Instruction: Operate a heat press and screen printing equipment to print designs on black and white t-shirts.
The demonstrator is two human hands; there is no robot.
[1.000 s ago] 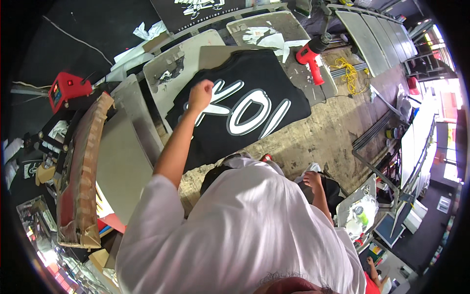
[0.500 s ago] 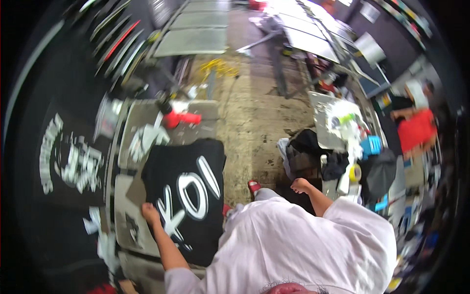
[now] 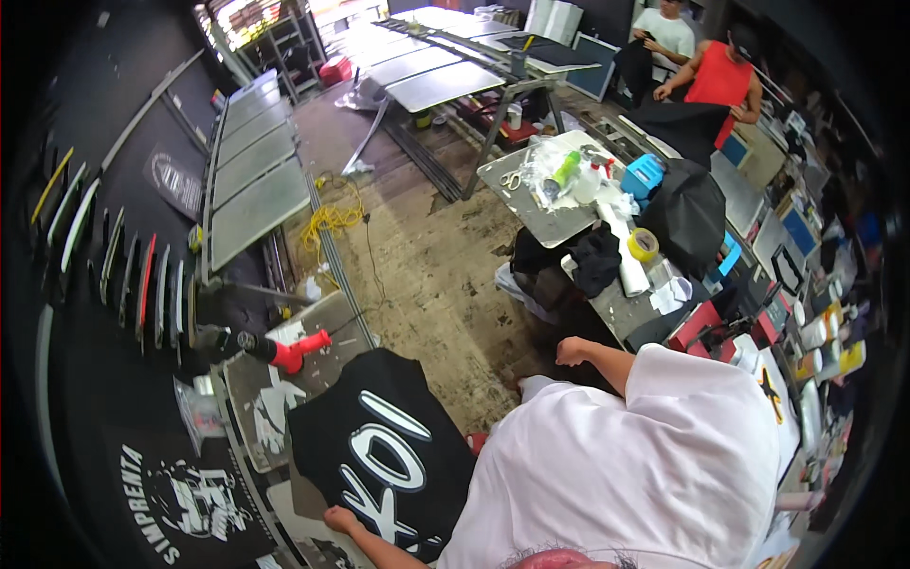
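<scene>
My left hand (image 3: 338, 518) is closed at the lower left edge of a black garment (image 3: 438, 398) with large white letters printed on it. A brownish-grey flat corner (image 3: 306, 495) shows between that hand and the cloth; I cannot tell what it belongs to. The garment spreads over the grey boards at my left side. Held out over the floor on my right, my right hand (image 3: 572, 351) has its fingers curled in, and I see nothing in it.
A red hand-held tool (image 3: 301, 351) and crumpled white gloves (image 3: 277, 412) lie beyond the garment. At right, a cluttered table (image 3: 531, 211) holds yellow tape (image 3: 643, 245) and black cloth. Yellow cord (image 3: 332, 218) coils on the floor. Two people stand at the far right.
My view has swung to the right and up, bringing the two people and the far tables into fuller sight. My left hand stays at the garment's edge; the right stays curled.
</scene>
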